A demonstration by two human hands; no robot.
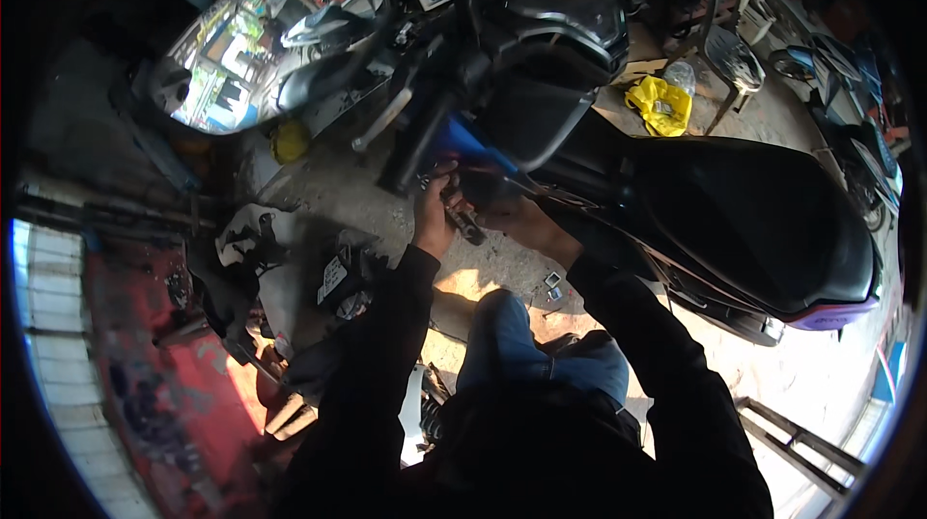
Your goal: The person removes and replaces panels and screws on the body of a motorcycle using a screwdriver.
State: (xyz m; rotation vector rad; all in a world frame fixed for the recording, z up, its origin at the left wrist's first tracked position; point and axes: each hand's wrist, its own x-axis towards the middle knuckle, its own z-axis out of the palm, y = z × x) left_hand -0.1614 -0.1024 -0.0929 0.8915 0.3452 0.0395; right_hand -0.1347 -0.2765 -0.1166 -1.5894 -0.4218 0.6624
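Note:
A scooter stands across the view, with a long black seat (pixel 744 215) on the right and a blue front panel (pixel 468 144) near the middle. Below that panel, my left hand (pixel 434 218) is closed around a dark, short metal piece with a rounded end (pixel 468 227); its exact kind is unclear. Close beside it on the right, my right hand (pixel 534 229) reaches in under the scooter's front with bent fingers. Shadow hides its fingertips and whatever they grip. Both forearms, in dark sleeves, come up from the lower edge.
A round-edged mirror (pixel 237 60) juts out at upper left, and a brake lever (pixel 383 120) is near my left hand. Dark removed parts (pixel 343 278) lie at left. Small square pieces (pixel 552 285) are on the floor. A yellow bag (pixel 660 106) and a chair (pixel 731 56) stand beyond.

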